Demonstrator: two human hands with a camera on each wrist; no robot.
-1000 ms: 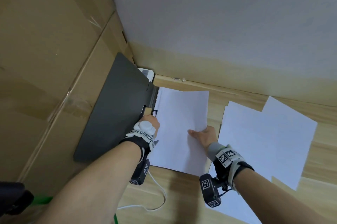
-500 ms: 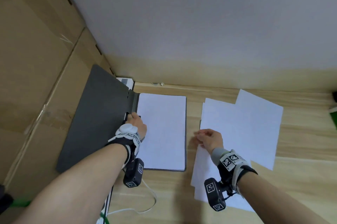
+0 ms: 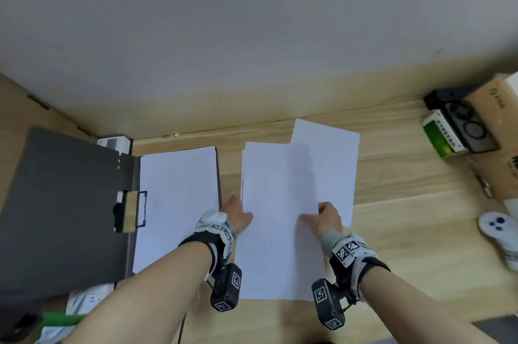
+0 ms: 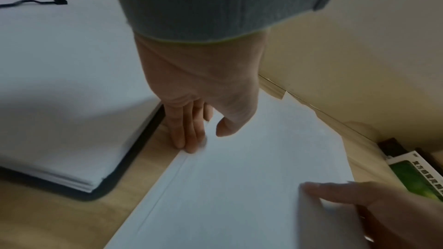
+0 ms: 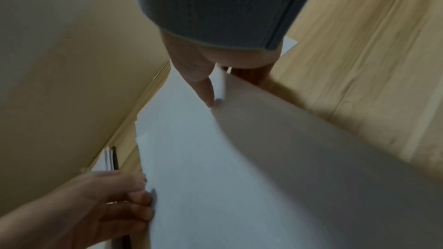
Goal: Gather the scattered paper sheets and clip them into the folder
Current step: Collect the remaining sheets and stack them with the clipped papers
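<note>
A dark grey folder lies open at the left, its cover leaning up. A stack of white sheets rests in it beside the clip. Loose white sheets overlap on the wooden desk in the middle, and one more sheet pokes out behind them. My left hand sets its straight fingers against the left edge of the loose sheets, thumb above the paper. My right hand pinches their right edge, thumb on top, and that edge curls up off the desk.
A green box and a black device stand at the back right against a cardboard box. A white controller lies at the right edge. A wall runs close behind the desk. A power strip lies under the folder's near corner.
My left hand has left the folder's clip and moved right to the loose sheets' left edge. My right hand has moved from the folder's stack to the loose sheets and lifted their right edge.
</note>
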